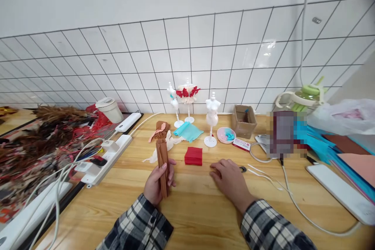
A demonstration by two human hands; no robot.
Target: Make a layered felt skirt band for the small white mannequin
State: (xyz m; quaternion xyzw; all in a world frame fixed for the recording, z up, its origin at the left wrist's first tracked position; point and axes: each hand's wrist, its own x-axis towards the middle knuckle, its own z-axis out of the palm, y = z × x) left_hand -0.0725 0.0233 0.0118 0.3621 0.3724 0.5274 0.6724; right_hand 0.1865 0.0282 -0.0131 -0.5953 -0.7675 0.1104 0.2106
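Note:
My left hand (157, 183) is closed around a long pleated strip of brown paper (162, 160) that stands up from the wooden table (199, 211). My right hand (230, 179) rests palm down on the table, its fingers curled loosely with nothing visible in them. Between the hands and a little further back lies a red folded paper stack (193, 156). Behind the brown strip lie a brown and pink paper piece (160, 129) and some white paper (171, 142). A teal paper sheet (189, 131) lies near the small white mannequins (212, 119).
White power strips (102, 160) and cables run along the left, beside a heap of brown feathers (43, 133). A cardboard box (243, 120), a pink dish (225, 135), a white tablet (340, 191), coloured paper sheets (351, 152) and a plastic bag (345, 115) fill the right. A tiled wall stands behind.

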